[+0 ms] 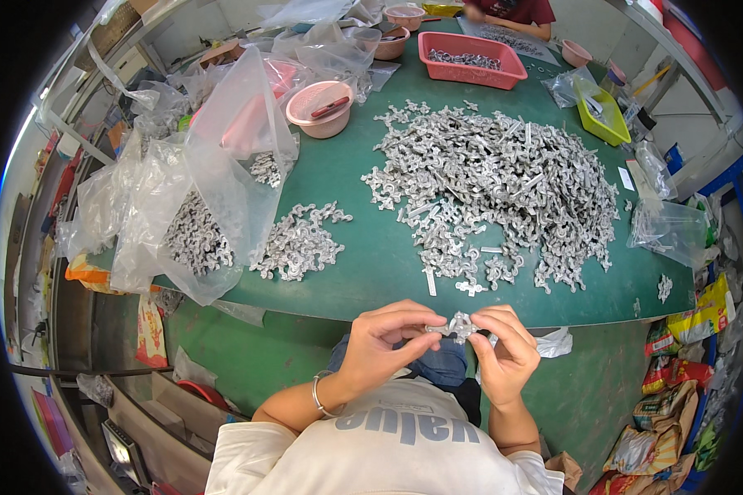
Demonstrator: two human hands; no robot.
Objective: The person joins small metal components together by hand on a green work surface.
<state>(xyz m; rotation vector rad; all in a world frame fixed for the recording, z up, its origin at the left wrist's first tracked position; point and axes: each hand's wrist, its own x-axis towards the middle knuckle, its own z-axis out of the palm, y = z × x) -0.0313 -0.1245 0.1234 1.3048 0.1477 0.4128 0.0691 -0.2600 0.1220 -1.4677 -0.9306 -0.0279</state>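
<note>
One small silver metal piece [461,326] is up between both hands, on the near side of the big heap [504,181] and apart from it. Could be a couple of bits joined together, too small for me to tell. The left hand [385,341] has its thumb and index finger pinching the left end, other fingers curled in. The right hand [508,353] is pinching the other end the same way, thumb against fingertips. There's a metal bracelet [318,396] on the left wrist.

That heap is a ton of similar silver parts, piled on a green table [347,289], with a flat strip [431,281] poking out at its near edge. Left of the heap sits a smaller pile [300,246], and beyond that, further left of the heap, a clear plastic bag [239,144] with more parts. Up and left of the heap is a round pink basket [318,126] with a red-handled tool [330,107] in it. Behind the heap: a rectangular pink tray [470,77] with metal bits, then a co-worker's dark red sleeve [539,10]. Right-rear of the heap, a yellow-green basket [607,124].
</note>
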